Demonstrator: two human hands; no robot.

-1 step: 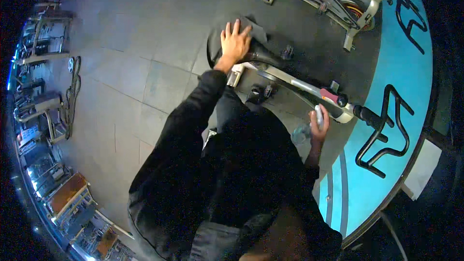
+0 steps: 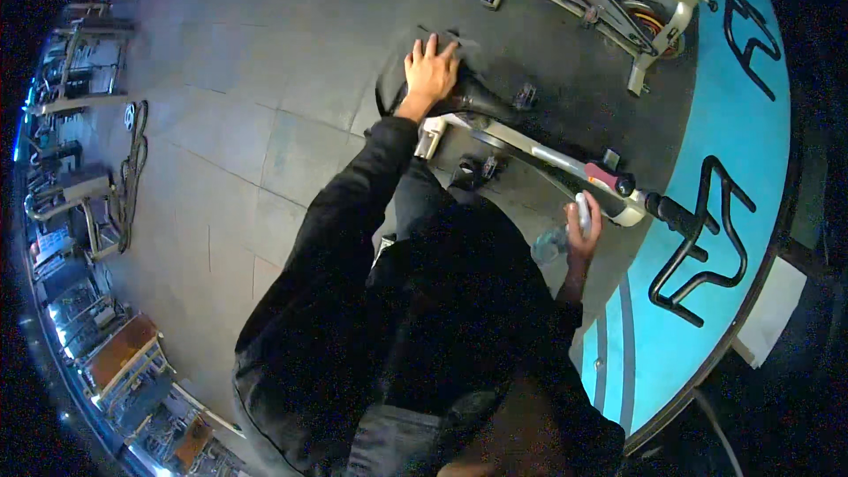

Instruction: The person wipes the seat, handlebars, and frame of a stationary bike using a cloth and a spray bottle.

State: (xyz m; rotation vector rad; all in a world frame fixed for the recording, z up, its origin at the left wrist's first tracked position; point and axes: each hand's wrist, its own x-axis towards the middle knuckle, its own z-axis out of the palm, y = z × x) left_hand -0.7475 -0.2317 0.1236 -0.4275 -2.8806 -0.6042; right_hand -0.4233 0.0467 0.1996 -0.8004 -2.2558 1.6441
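Note:
My left hand [image 2: 429, 71] lies flat, fingers spread, on a dark grey cloth [image 2: 473, 55] that covers the wide rear of an exercise bike's black saddle [image 2: 486, 102]. The cloth is partly hidden under the palm, and its edges are blurred. Lower right, my right hand [image 2: 591, 228] is closed round the white top of a clear, bluish spray bottle [image 2: 549, 246]. This bottle hangs tilted beside the bike's pale frame [image 2: 552, 157], apart from it. Black handlebars [image 2: 707, 243] rise at the bike's right end.
A second exercise bike [image 2: 601, 13] stands at the far right. Blue flooring [image 2: 654, 336] curves along the right side beside grey floor tiles [image 2: 300, 150]. Gym machines [image 2: 84, 203] and a thick black rope [image 2: 132, 177] line the left. My shoe is near the bike's pedal [image 2: 490, 166].
My left hand and the cloth under it have shifted very slightly on the saddle. The right hand with the spray bottle stays where it was.

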